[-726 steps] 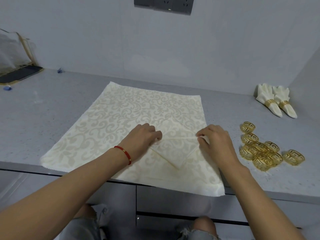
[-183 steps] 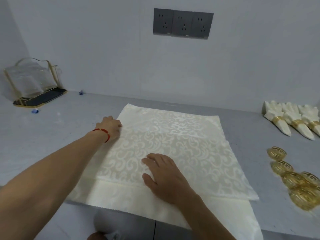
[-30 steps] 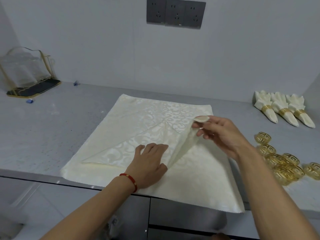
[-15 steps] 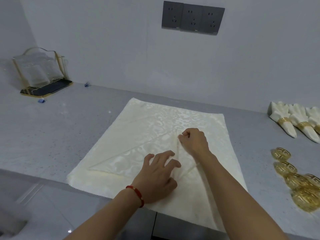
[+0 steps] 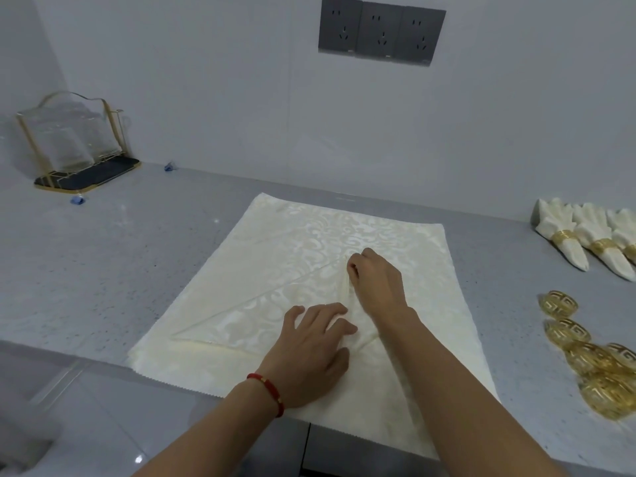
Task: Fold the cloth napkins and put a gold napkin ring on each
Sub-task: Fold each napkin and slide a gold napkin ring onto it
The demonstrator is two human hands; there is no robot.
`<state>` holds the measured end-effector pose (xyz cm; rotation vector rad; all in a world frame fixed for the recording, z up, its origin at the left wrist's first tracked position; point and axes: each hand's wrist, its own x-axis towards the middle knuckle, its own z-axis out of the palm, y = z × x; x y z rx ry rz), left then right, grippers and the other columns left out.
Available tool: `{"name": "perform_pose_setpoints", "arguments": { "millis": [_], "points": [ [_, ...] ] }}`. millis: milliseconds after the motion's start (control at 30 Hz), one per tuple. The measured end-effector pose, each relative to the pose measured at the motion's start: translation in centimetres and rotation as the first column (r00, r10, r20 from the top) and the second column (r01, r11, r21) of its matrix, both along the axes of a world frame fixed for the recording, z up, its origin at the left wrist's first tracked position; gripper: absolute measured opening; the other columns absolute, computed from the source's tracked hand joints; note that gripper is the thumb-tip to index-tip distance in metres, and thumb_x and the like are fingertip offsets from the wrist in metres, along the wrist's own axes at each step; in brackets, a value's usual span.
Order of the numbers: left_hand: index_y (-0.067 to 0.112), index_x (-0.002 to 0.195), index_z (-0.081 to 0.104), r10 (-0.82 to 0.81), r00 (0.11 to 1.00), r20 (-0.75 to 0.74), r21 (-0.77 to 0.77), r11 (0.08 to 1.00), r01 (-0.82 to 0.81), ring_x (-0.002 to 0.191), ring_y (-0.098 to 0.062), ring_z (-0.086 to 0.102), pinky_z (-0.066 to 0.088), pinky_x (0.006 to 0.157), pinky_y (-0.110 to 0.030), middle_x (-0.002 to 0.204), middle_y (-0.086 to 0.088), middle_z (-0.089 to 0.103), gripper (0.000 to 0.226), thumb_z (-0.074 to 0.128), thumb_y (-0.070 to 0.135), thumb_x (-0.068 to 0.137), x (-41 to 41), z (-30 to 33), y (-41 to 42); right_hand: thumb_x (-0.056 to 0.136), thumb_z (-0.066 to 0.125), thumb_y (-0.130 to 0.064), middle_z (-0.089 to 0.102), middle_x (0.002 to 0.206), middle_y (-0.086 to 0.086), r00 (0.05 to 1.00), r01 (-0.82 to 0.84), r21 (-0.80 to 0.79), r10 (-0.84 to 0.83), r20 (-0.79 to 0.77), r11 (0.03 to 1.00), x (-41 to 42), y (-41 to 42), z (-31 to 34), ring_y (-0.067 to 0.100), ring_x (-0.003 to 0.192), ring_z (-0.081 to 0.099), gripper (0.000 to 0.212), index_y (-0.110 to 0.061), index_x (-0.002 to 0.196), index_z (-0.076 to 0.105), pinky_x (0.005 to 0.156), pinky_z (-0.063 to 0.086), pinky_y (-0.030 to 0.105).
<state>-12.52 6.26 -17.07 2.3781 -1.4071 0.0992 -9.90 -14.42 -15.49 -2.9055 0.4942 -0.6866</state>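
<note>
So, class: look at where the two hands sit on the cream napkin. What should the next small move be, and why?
Probably press the right-hand flap flat along the centre line. The right hand pinches the folded corner down at the middle of the napkin, and the left hand rests flat, fingers spread, on the left flap. The fold looks unfinished, and the loose gold rings lie untouched.

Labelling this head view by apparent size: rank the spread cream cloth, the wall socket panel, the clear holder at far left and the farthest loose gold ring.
1. spread cream cloth
2-3. wall socket panel and clear holder: too alike, depths differ
4. farthest loose gold ring
</note>
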Motion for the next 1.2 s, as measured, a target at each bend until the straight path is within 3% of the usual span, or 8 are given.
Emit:
{"name": "perform_pose_setpoints", "arguments": {
  "millis": [167,333,433,600,733,967,1100,1200],
  "points": [
    [0.032,0.137,0.046,-0.008,1.000,0.006,0.017,1.000,0.008,0.137,-0.010,0.036,0.017,0.118,-0.047,0.141,0.009,0.039,0.051,0.026,0.045,0.093,0.1,0.3,0.0,0.101,0.043,-0.012,0.057,0.099,0.003,0.983,-0.085,-0.028,0.079,-0.167,0.996,-1.3,0.5,0.3,0.024,0.088,0.055,0.023,-0.011,0.095,0.064,0.077,0.050,0.041],
    [0.028,0.129,0.046,-0.018,1.000,0.010,-0.012,1.000,0.018,0.125,-0.010,0.041,0.022,0.115,-0.046,0.124,0.013,0.044,0.046,0.027,0.042,0.090,-0.1,0.2,0.0,0.099,0.044,-0.015,0.057,0.127,0.001,0.973,-0.110,0.039,0.116,-0.201,0.993,-4.3,1.9,-0.4,0.027,0.115,0.051,0.033,-0.014,0.131,0.051,0.089,0.039,0.040],
    [0.026,0.118,0.044,-0.002,0.997,-0.072,-0.082,0.997,-0.004,0.113,-0.007,0.044,0.024,0.114,-0.044,0.111,0.018,0.041,0.037,0.033,0.045,0.087,0.2,0.2,0.0,0.099,0.052,-0.021,0.059,0.123,0.001,0.982,-0.122,0.202,0.147,-0.115,0.972,-5.7,2.0,-0.6,0.024,0.114,0.053,0.032,-0.014,0.130,0.053,0.091,0.041,0.038],
    [0.027,0.117,0.039,0.009,0.997,-0.076,-0.123,0.992,-0.018,0.095,-0.002,0.039,0.026,0.111,-0.039,0.103,0.017,0.037,0.038,0.038,0.048,0.086,0.5,-0.2,-0.2,0.084,0.073,-0.012,0.057,0.083,0.003,0.995,-0.084,-0.054,0.081,-0.058,0.995,-6.4,3.8,-0.4,0.026,0.080,0.054,0.010,-0.015,0.075,0.068,0.069,0.045,0.040],
    [0.027,0.117,0.038,-0.007,0.993,-0.116,-0.133,0.991,-0.009,0.093,0.003,0.038,0.025,0.112,-0.040,0.106,0.017,0.036,0.039,0.041,0.047,0.084,0.5,-0.2,-0.1,0.103,0.042,-0.035,0.057,0.098,0.005,0.969,-0.180,0.105,0.194,-0.152,0.978,-7.7,3.4,0.3,0.027,0.091,0.054,0.033,-0.012,0.101,0.066,0.084,0.048,0.043],
    [0.037,0.117,0.042,-0.077,0.711,-0.699,-0.306,0.931,-0.199,0.118,-0.007,0.047,0.037,0.094,-0.026,0.124,0.011,0.054,0.046,0.042,0.021,0.074,1.0,2.6,0.7,0.088,0.025,-0.073,0.047,0.140,0.000,0.954,-0.177,0.074,0.190,-0.231,0.981,-10.9,5.4,-0.1,0.022,0.127,0.040,0.081,-0.018,0.143,0.048,0.103,0.034,0.038],
    [0.026,0.116,0.057,0.106,0.903,-0.416,-0.384,0.880,-0.280,0.114,-0.017,0.052,0.036,0.095,-0.022,0.122,0.004,0.059,0.052,0.047,-0.006,0.077,3.1,2.2,3.0,0.096,0.043,-0.066,0.034,0.153,-0.001,0.955,-0.180,0.102,0.199,-0.221,0.978,-11.3,5.6,-0.7,0.021,0.142,0.026,0.076,-0.018,0.154,0.036,0.115,0.021,0.036],
    [0.022,0.127,0.052,0.489,0.868,-0.086,0.026,0.872,-0.489,0.117,-0.030,0.046,0.036,0.091,-0.040,0.124,-0.004,0.051,0.049,0.051,0.002,0.082,4.7,2.7,5.1,0.099,0.044,-0.064,0.031,0.155,0.001,0.951,-0.192,0.123,0.215,-0.223,0.974,-11.2,5.5,-0.6,0.021,0.145,0.022,0.075,-0.016,0.156,0.034,0.118,0.018,0.038]
  ]
}}
